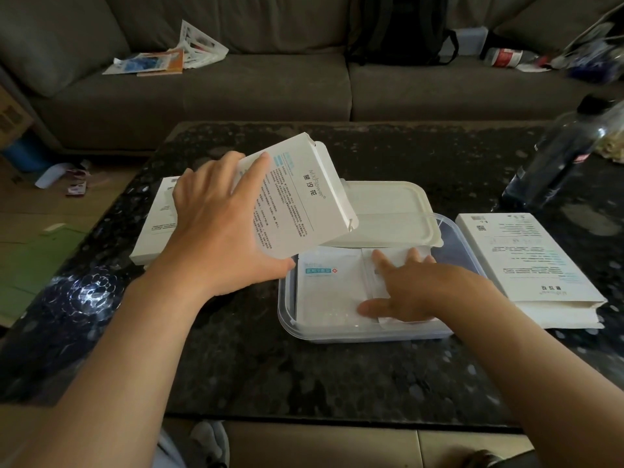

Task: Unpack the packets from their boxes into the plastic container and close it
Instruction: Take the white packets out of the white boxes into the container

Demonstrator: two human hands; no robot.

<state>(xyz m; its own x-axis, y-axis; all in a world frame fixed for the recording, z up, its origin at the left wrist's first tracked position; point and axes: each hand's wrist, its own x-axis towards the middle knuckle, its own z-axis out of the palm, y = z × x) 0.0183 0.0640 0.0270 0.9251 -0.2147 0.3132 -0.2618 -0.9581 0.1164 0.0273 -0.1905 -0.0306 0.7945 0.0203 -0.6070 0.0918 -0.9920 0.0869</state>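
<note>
Dark speckled, polished stone tabletop (304, 376) seen from above, with a grey fabric sofa (236, 89) behind it. At far left a flat white cardboard box (153, 231) lies on the tabletop, its near-right part hidden by the left hand (219, 224). The left hand grips a second, tilted white printed carton (304, 204), fingers spread across its printed face and thumb under its lower edge; the carton is lifted clear of the tabletop, its open end flap pointing up and away, and it overlaps the left far corner of the container. At centre stands a shallow, clear rectangular plastic container (287, 319) with rounded corners; an opaque white plastic lid (388, 214) rests tilted against its far rim, the carton covering its left end. Inside the container lie flat white sachet packets (324, 292), smooth and slightly glossy, one bearing a pale blue label. The right hand (415, 295) lies palm-down on these packets, fingers straight and splayed, holding nothing. To the right, just beside the container, lies a third white carton with an open near end (526, 265). Beyond it a dark translucent plastic bottle (553, 163) stands near the far right edge. Loose printed papers (162, 59) and a black backpack (401, 28) rest on the sofa.
</note>
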